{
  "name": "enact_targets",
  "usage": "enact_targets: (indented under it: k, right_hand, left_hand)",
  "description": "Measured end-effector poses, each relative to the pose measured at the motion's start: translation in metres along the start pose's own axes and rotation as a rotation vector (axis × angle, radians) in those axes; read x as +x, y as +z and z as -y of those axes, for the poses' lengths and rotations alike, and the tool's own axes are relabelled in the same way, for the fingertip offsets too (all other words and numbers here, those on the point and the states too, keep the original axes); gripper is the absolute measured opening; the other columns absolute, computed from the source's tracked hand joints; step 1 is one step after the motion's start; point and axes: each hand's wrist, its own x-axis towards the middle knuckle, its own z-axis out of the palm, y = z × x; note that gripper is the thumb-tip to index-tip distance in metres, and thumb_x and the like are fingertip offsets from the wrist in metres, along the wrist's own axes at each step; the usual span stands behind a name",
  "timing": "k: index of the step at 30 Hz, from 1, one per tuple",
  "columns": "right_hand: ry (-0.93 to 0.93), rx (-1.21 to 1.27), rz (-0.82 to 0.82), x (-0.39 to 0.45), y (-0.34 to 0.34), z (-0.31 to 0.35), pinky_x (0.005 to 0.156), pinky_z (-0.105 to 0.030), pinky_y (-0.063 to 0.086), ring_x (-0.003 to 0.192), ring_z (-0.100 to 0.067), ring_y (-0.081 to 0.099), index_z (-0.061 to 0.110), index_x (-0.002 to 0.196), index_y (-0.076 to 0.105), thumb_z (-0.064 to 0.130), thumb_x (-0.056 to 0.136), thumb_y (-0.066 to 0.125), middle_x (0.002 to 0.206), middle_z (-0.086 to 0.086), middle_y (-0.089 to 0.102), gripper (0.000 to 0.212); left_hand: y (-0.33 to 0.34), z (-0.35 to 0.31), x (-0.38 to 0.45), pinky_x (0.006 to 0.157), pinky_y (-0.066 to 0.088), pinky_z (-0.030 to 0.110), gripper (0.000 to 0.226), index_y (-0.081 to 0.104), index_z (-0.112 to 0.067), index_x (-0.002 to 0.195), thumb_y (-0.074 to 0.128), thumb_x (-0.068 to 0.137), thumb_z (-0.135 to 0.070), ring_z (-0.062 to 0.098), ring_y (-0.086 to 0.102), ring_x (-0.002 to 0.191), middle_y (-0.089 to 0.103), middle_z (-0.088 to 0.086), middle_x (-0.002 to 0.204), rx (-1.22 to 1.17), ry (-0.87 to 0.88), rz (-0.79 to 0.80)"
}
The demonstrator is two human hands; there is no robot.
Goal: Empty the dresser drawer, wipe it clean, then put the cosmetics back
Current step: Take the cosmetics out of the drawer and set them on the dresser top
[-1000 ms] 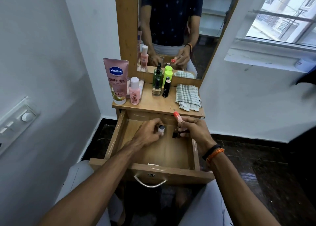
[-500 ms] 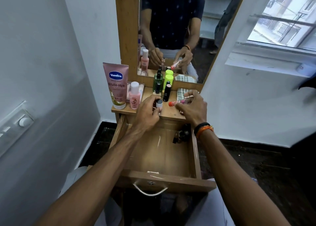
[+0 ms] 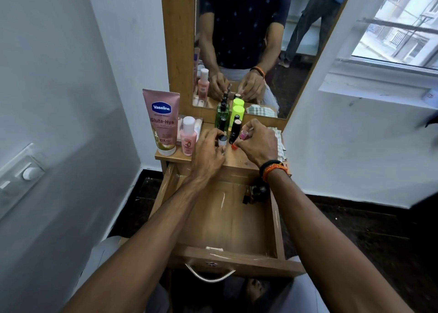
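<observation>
The wooden drawer [image 3: 227, 257] is pulled open below the dresser top [image 3: 239, 158]. A few small dark bottles [image 3: 254, 191] lie in its far right corner. My left hand [image 3: 208, 154] rests on the dresser top, its fingers closed around a small white bottle with a dark cap [image 3: 222, 140]. My right hand [image 3: 259, 143] holds a slim tube with an orange-red cap [image 3: 234, 146] and a pink piece [image 3: 244, 135] low over the top. A black tube [image 3: 235, 130] stands just behind them.
A pink Vaseline tube [image 3: 162, 120], a small pink bottle [image 3: 189, 136], a green bottle [image 3: 222, 116] and a neon-green container [image 3: 237, 113] stand at the back. A checked cloth [image 3: 280, 144] lies at the right. The mirror [image 3: 248, 40] rises behind; walls close in on both sides.
Both hands rose out of the drawer to the dresser top, carrying the small white bottle and the orange-capped tube, and now hold them low against the surface.
</observation>
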Motion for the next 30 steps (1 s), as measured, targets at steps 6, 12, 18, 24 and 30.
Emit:
enact_targets:
  k: [6, 12, 18, 24, 30]
  right_hand:
    - [0.009, 0.021, -0.015, 0.002, 0.006, -0.002, 0.077, -0.033, 0.058, 0.084, -0.016, 0.068, 0.017, 0.108, 0.063, 0.023, 0.078, 0.079, 0.088, 0.000, 0.071, 0.034]
    - [0.016, 0.077, -0.040, -0.002, 0.014, 0.000, 0.075, -0.039, 0.060, 0.080, -0.014, 0.068, 0.019, 0.108, 0.059, 0.023, 0.077, 0.080, 0.084, 0.005, 0.070, 0.038]
    - [0.043, 0.120, -0.071, -0.005, 0.022, -0.002, 0.072, -0.039, 0.061, 0.076, -0.012, 0.068, 0.019, 0.104, 0.058, 0.023, 0.077, 0.080, 0.082, 0.007, 0.069, 0.035]
    - [0.014, 0.169, -0.125, -0.009, 0.028, -0.004, 0.069, -0.038, 0.062, 0.072, -0.010, 0.068, 0.018, 0.104, 0.057, 0.022, 0.078, 0.080, 0.080, 0.008, 0.067, 0.035]
    - [0.006, 0.186, -0.135, -0.008, 0.031, -0.006, 0.070, -0.039, 0.061, 0.072, -0.012, 0.068, 0.016, 0.105, 0.057, 0.020, 0.079, 0.080, 0.081, 0.006, 0.067, 0.035]
  left_hand:
    - [0.003, 0.001, 0.007, 0.086, 0.046, 0.021, 0.035, 0.063, -0.011, 0.118, 0.068, 0.085, 0.001, 0.015, 0.056, 0.106, 0.058, 0.003, 0.117, 0.002, 0.006, -0.009]
    - [0.004, -0.002, 0.010, 0.089, 0.051, 0.028, 0.036, 0.063, -0.006, 0.121, 0.067, 0.085, 0.001, 0.018, 0.058, 0.105, 0.060, 0.007, 0.116, -0.018, 0.005, -0.042]
    - [0.006, -0.004, 0.011, 0.087, 0.040, 0.017, 0.037, 0.063, -0.008, 0.124, 0.066, 0.087, -0.001, 0.017, 0.057, 0.108, 0.057, 0.008, 0.121, -0.009, -0.027, -0.067]
    - [0.010, -0.003, 0.012, 0.087, 0.044, 0.017, 0.039, 0.063, -0.008, 0.125, 0.066, 0.087, -0.001, 0.016, 0.057, 0.108, 0.056, 0.009, 0.123, -0.027, -0.030, -0.086]
    - [0.012, -0.002, 0.015, 0.082, 0.040, 0.012, 0.039, 0.063, -0.010, 0.126, 0.066, 0.088, 0.000, 0.012, 0.055, 0.106, 0.056, 0.008, 0.123, -0.017, -0.055, -0.109]
